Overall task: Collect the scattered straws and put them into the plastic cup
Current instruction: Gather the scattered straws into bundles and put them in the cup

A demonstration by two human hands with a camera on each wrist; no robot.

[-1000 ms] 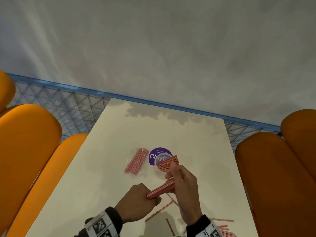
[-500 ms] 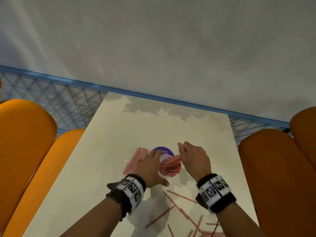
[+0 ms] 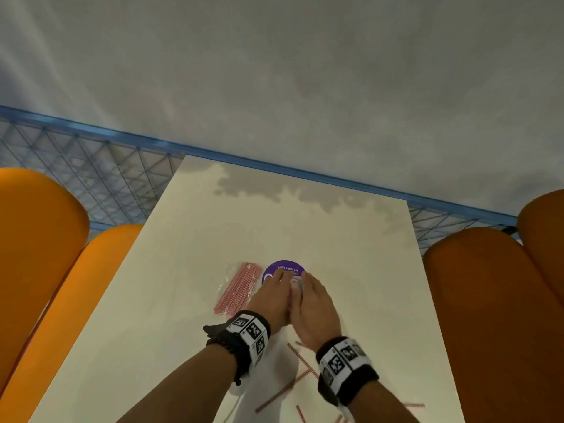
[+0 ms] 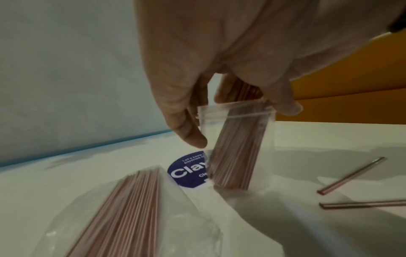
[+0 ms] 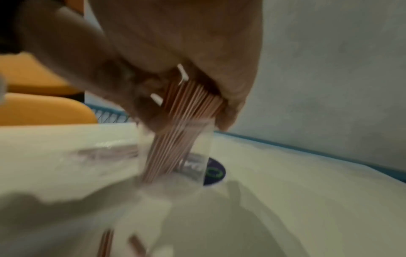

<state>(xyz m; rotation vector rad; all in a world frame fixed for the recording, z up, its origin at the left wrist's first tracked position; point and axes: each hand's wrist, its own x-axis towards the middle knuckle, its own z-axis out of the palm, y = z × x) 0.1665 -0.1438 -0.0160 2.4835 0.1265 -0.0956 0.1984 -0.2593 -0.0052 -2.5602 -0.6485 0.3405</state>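
A person's two hands meet over a clear plastic cup (image 4: 238, 139) standing at the centre of a pale counter (image 3: 183, 300). The cup stands partly on a round purple sticker (image 3: 283, 267). A bundle of pink straws (image 4: 235, 156) leans inside the cup, tops poking above its rim.

The left hand (image 3: 270, 300) and right hand (image 3: 317, 309) lie side by side on top of the straws, fingers pointing toward the top of the frame. In the wrist views, fingers of both hands reach down round the straw tops and the cup's rim, but whether either grip is clamped on them cannot be told.

Left of the cup lies a clear bag (image 3: 238, 288) of more straws. Loose straws (image 3: 302, 361) lie scattered at the lower centre and lower right. Orange seats (image 3: 39, 254) flank the counter.
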